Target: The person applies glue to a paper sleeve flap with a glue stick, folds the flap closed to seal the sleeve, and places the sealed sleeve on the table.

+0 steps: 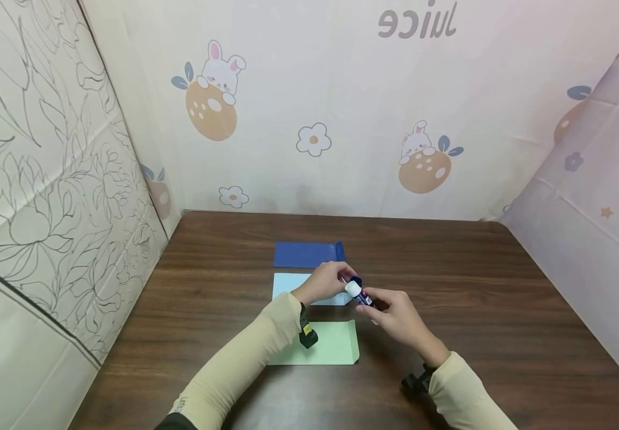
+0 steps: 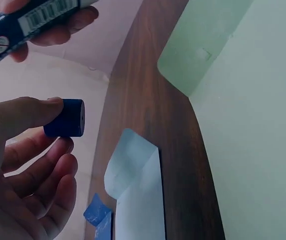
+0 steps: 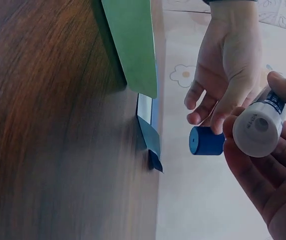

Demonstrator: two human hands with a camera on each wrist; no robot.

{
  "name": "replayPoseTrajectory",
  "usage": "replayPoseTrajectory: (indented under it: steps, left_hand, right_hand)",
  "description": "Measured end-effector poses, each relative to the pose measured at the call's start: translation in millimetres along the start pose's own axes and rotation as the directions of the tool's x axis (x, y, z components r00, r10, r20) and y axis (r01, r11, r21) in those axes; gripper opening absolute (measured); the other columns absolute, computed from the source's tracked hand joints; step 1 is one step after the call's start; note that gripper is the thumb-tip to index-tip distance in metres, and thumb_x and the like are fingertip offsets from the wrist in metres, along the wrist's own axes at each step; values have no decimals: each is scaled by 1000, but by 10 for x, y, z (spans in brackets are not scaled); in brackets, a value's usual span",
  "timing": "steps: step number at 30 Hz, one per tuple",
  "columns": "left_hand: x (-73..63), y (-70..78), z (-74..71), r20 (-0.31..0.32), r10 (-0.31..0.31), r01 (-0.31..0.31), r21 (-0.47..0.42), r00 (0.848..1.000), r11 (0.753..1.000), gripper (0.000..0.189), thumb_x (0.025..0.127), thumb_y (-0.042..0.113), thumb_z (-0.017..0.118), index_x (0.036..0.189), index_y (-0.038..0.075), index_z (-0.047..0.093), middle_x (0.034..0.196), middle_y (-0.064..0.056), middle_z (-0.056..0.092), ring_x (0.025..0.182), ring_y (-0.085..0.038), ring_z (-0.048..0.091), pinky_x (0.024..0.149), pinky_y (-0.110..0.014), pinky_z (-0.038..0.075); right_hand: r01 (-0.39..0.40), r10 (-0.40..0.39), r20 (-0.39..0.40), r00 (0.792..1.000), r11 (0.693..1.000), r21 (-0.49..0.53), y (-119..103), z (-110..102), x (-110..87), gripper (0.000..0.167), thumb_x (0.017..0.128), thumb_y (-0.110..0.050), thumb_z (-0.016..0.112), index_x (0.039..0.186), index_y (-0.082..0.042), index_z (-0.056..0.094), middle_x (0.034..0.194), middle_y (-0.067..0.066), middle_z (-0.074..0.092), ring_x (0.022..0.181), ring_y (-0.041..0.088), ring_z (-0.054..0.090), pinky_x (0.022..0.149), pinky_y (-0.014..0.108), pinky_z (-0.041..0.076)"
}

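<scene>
Nearest, at the bottom of the head view, the left sleeve [image 1: 239, 358] and the right sleeve [image 1: 465, 391] are being worn, a small black camera [image 1: 308, 335] being strapped at each wrist. Directions are being read from the glue stick [image 1: 363, 298]. Between seven and eight o'clock a green envelope [image 1: 336, 343] is lying, partly being hidden by the left arm, its flap [image 1: 354, 343] being spread toward three. At four o'clock the glue stick is being gripped by the right hand [image 1: 397, 316], thumb and fingers clamped round it; it is being held tilted above the table [image 1: 476, 286], white end between ten and eleven. At twelve, just beside that end, the blue cap [image 2: 65, 118] is being pinched between thumb and fingers of the left hand [image 1: 326, 282]; cap and stick are being held apart. Farther off, a light blue envelope [image 1: 289, 285] is lying at nine, partly being covered from sight by that hand, and a dark blue envelope [image 1: 304, 255] at ten. Behind everything, a backdrop [image 1: 330, 77] printed with rabbits is hanging.
</scene>
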State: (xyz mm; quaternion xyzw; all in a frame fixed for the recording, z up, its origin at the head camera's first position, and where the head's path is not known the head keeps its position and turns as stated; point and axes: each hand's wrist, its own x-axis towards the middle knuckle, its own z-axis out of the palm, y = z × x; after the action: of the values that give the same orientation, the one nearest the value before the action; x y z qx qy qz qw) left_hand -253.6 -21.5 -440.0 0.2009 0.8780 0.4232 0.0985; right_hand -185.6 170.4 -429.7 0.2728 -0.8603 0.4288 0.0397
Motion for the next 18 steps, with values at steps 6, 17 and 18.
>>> replayPoseTrajectory:
  steps: [6,17,18]
  left_hand:
    - [86,38,94,19,7,-8,52,1000,999,21,91,1,63,110,6,69,95,-5,71,80,-9,60,75,-21,49]
    - [76,-38,317,10,59,-60,203,998,977,23,85,11,74,107,9,68,97,-2,72,77,-9,61,68,-20,48]
    - [84,-30,321,11,74,-75,201,997,977,22,85,12,74,107,9,69,98,-2,72,78,-10,63,70,-20,49]
  right_hand:
    - [0,0,-19,1000,1000,-10,40,-25,-21,28,85,-16,75,110,-4,71,81,4,68,59,9,55,50,23,49]
    - [9,-9,-65,998,1000,0,78,-7,-33,24,83,-11,76,105,-2,72,86,8,72,65,6,58,55,25,51]
    - [3,-3,-68,998,1000,-2,75,-11,-31,24,83,-11,76,105,-2,72,86,7,72,65,6,58,55,25,51]
